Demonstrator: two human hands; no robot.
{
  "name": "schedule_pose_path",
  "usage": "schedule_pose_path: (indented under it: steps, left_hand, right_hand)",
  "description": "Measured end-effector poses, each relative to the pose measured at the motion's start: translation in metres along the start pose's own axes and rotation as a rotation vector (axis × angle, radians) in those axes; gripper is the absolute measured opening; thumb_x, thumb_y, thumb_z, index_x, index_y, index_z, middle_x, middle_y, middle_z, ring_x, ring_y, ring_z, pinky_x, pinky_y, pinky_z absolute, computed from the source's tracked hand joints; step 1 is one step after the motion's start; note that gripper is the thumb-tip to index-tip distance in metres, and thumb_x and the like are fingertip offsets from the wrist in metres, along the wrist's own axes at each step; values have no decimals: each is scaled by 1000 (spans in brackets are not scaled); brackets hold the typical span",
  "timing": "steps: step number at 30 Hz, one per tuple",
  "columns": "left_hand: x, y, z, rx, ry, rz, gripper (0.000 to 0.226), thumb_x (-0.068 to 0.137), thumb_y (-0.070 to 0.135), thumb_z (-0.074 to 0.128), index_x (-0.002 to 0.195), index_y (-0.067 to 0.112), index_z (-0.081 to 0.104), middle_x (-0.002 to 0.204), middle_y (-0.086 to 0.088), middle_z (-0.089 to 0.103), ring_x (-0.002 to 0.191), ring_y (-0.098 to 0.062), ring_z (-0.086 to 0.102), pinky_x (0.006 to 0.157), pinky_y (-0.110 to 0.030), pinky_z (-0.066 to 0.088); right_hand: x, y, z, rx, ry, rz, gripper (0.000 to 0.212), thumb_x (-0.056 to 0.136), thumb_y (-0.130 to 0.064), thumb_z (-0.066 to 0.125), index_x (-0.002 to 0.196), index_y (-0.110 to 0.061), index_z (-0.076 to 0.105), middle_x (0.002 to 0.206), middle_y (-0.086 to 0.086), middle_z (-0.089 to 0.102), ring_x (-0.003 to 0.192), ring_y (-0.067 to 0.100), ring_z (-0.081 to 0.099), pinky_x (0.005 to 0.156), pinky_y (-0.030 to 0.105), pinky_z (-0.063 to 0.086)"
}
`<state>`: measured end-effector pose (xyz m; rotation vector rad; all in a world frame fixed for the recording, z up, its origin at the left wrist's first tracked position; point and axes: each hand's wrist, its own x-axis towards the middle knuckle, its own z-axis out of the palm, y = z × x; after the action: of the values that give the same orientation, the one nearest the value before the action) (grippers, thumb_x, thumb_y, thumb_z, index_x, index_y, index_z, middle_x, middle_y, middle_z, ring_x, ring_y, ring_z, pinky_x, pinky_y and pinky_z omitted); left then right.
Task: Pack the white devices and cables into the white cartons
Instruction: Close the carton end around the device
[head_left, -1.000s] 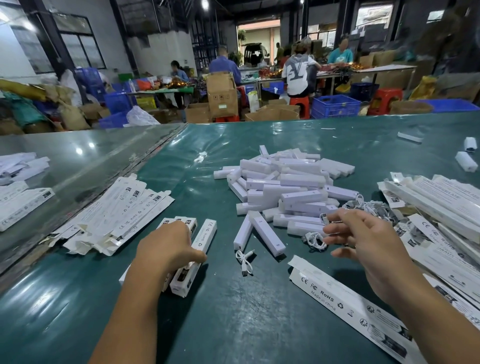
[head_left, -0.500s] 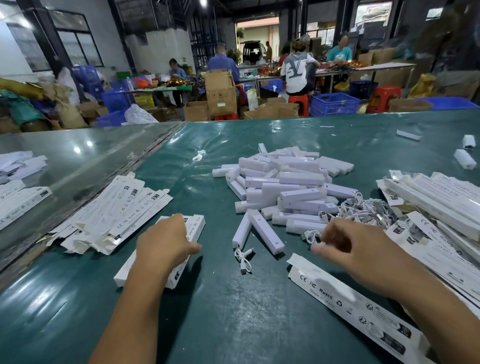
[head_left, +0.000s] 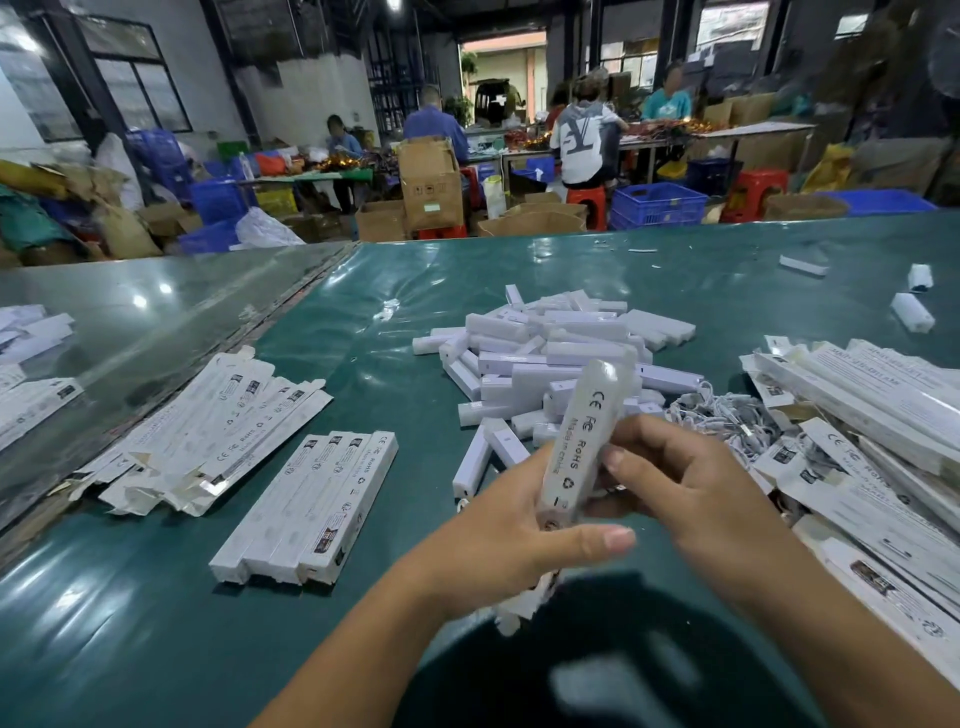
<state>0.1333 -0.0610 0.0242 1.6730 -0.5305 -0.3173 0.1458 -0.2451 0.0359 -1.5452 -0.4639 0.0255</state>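
Green sheeting covers the table (head_left: 156, 639) on which all parts lie. Nearest the viewer, both hands hold one white carton (head_left: 584, 441) above the table, tilted with its far end raised; printed marks face the camera. The left hand (head_left: 498, 545) grips the carton's lower end, thumb extended to the right. The right hand (head_left: 691, 488) has its fingers curled round the carton's middle from the right. A torn flap shows below the left hand.

To the near left, a row of closed cartons (head_left: 311, 509) lies side by side, touching. Further left, a stack of flat, unfolded cartons (head_left: 208, 436) is spread out. At the right edge, another heap of flat cartons (head_left: 872, 441) extends from near to mid-table.

Beyond the hands, at the table's centre, lies the pile of white devices (head_left: 550, 358). Just right of it, between devices and the right heap, is a tangle of white cables (head_left: 722, 415).

At far right, a few loose devices (head_left: 911, 312) lie well apart. Behind the table, seated people (head_left: 584, 140) work among cardboard boxes and blue crates (head_left: 657, 205).
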Motion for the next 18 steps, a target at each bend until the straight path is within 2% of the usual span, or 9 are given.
schedule_pose_path:
  steps: [1,3,5,7,9,11,14,18]
  left_hand:
    - [2,1,4,-6,67,4,46,94,10,64,136,26,53,127,2,68,112,-21,69,90,-32,58]
    - [4,1,4,205,234,73,36,94,10,55,124,31,58,107,3,72,85,-17,73,74,-34,60]
    - [5,-3,-2,485,347,155,19,95,34,59,113,32,60,87,8,66,71,-12,62,68,-38,54]
    - [4,-3,-3,481,387,149,34,92,60,51,102,29,58,77,9,58,69,-13,55,72,-45,53]
    - [4,-4,-1,491,376,149,43,93,69,40,99,29,55,77,11,54,71,-15,54,75,-51,52]
    - [5,-6,-1,558,382,167,47,93,72,37,102,29,55,82,6,59,77,-22,60,75,-50,52]
    - [8,-6,-3,555,466,182,50,88,71,45,106,26,59,84,-2,65,76,-26,62,70,-49,51]
    - [7,-5,-1,553,479,140,54,85,72,48,107,24,60,86,-7,68,78,-29,65,71,-49,53]
  right_hand:
    - [0,2,3,5,6,-19,17,92,-24,61,101,-17,73,97,3,78,90,18,76,75,23,60]
    - [-2,4,5,-37,103,-87,17,93,-30,61,106,-26,71,99,-3,77,91,14,75,78,26,60]
    - [-3,3,3,-202,308,-241,14,96,-34,67,110,-35,65,102,-10,74,96,12,72,77,25,59]
    - [-6,2,0,-408,437,-464,16,97,-31,63,113,-33,61,106,-12,69,100,14,68,81,20,55]
    - [-8,3,-2,-598,452,-662,20,96,-24,58,115,-19,65,112,-3,65,104,17,65,88,21,50]
    - [-8,3,-1,-744,457,-764,24,95,-17,58,114,-7,69,115,3,63,109,21,61,96,25,46]
    - [-8,3,0,-787,456,-777,29,93,-15,58,116,-2,70,115,3,64,109,19,60,100,22,42]
    - [-9,2,3,-622,429,-647,30,93,-15,59,122,-16,66,111,-8,69,94,10,64,79,17,48]
